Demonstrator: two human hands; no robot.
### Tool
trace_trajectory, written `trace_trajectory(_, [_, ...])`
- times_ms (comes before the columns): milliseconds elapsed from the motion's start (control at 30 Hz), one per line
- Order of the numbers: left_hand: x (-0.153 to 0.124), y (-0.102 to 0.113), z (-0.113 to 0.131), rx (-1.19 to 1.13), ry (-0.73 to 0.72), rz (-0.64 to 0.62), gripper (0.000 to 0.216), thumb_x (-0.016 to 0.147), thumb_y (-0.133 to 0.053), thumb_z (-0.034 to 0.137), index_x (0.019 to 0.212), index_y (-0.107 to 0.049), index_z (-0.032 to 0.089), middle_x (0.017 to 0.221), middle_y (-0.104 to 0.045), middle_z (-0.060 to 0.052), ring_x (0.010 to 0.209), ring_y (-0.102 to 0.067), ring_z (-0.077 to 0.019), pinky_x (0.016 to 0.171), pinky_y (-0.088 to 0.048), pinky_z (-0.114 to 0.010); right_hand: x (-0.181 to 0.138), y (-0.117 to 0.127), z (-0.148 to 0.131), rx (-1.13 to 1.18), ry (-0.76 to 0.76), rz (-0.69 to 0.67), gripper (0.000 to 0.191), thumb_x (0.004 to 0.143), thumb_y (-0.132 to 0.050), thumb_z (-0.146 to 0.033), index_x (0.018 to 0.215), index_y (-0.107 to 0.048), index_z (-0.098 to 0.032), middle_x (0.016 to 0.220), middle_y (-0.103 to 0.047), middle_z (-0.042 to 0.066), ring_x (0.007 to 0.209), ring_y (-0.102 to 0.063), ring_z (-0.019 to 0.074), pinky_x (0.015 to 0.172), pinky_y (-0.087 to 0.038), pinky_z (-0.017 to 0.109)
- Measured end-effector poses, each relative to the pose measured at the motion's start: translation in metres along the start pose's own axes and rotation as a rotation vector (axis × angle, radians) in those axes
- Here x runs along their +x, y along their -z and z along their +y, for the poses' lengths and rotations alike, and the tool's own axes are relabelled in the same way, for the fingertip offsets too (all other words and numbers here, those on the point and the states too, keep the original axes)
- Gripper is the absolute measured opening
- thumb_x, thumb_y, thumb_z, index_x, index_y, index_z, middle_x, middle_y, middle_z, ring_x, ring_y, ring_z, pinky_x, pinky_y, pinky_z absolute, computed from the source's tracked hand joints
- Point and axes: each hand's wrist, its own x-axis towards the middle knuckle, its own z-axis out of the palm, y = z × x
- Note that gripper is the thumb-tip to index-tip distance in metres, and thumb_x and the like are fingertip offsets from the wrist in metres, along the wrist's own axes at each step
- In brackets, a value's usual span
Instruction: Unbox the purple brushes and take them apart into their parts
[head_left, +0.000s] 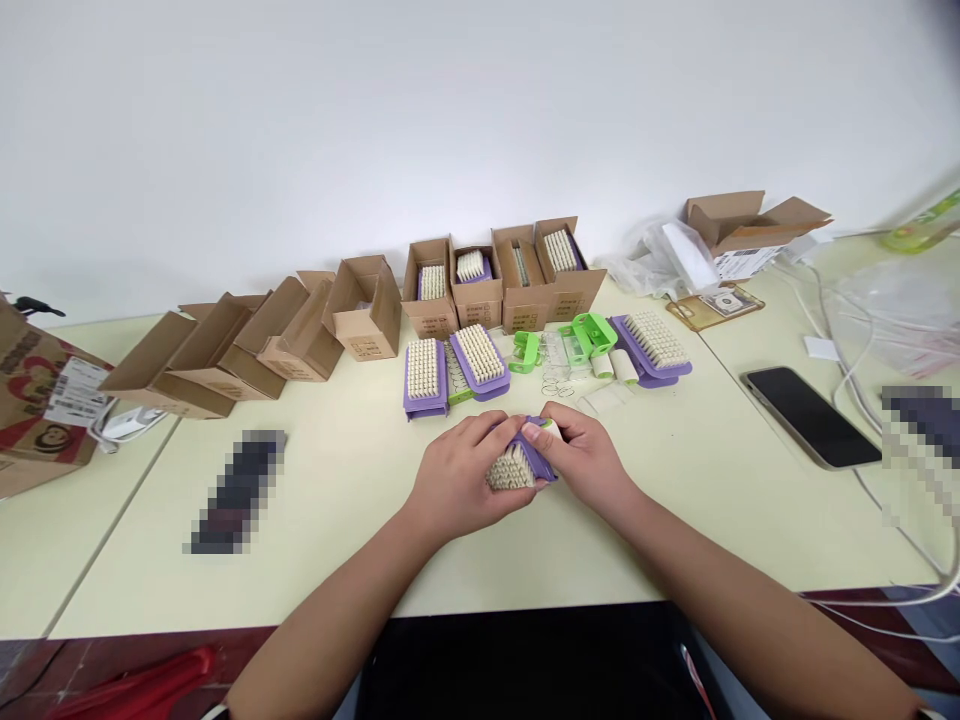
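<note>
My left hand [454, 475] is wrapped round a purple brush [514, 468], whose cream bristles face down toward me. On the brush's other end, my right hand [589, 455] grips with the thumb on top, next to a white and green part [552, 428]. Fingers cover much of the brush. Just beyond my hands lie two more purple brushes, one on the left [424, 372] and one tilted [480, 357], bristles up. A fourth brush [654, 342] rests at the right. Between them are green plastic pieces [592, 333], white rollers [622, 366] and thin wire rings [559, 382].
Small cardboard boxes line the wall; several on the left [364, 310] stand open, and some in the middle [430, 318] hold brushes. A phone [814, 415], cables [855, 365] and a plastic bag [652, 255] lie right. A large printed carton [45, 400] stands far left.
</note>
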Motion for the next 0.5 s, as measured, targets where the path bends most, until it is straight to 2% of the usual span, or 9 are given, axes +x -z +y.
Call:
trace_trajectory(200, [-0.003, -0.004, 0.001, -0.007, 0.031, 0.024, 0.064, 0.095, -0.08, 0.057, 0.149, -0.063, 0.027, 0.14, -0.075, -0.011, 0.123, -0.076, -0.0312, 0.101, -0.065, -0.046, -0.001, -0.003, 0.001, -0.012, 0.018, 0.058, 0.054, 0.094, -0.076, -0.062, 0.071, -0.045, -0.024, 0.069, -0.038, -0.005, 0.067, -0.038, 0.015, 0.061, -0.031, 0.029])
trace_trajectory(367, [-0.004, 0.014, 0.001, -0.124, 0.027, -0.101, 0.087, 0.089, -0.084, 0.07, 0.161, -0.057, 0.029, 0.151, -0.067, -0.015, 0.136, -0.069, -0.0367, 0.113, -0.061, -0.054, 0.002, 0.012, -0.002, -0.106, 0.033, -0.073, 0.054, 0.094, -0.078, -0.061, 0.072, -0.047, -0.023, 0.071, -0.039, -0.005, 0.068, -0.037, 0.0146, 0.062, -0.029, 0.03])
trace_trajectory(433, [-0.002, 0.025, 0.003, -0.279, -0.008, -0.159, 0.077, 0.096, -0.081, 0.063, 0.162, -0.056, 0.031, 0.153, -0.065, -0.015, 0.137, -0.068, -0.034, 0.116, -0.059, -0.051, 0.002, 0.018, -0.006, -0.107, 0.048, -0.163, 0.056, 0.091, -0.083, -0.061, 0.072, -0.047, -0.023, 0.071, -0.038, -0.005, 0.068, -0.037, 0.0141, 0.061, -0.028, 0.029])
trace_trajectory(500, [0.001, 0.033, 0.005, -0.448, -0.04, -0.185, 0.057, 0.105, -0.073, 0.048, 0.159, -0.06, 0.031, 0.149, -0.066, -0.013, 0.134, -0.07, -0.0288, 0.115, -0.059, -0.046, 0.002, 0.022, -0.01, -0.084, 0.051, -0.266, 0.059, 0.087, -0.087, -0.06, 0.071, -0.044, -0.023, 0.071, -0.037, -0.006, 0.068, -0.036, 0.0135, 0.06, -0.028, 0.029])
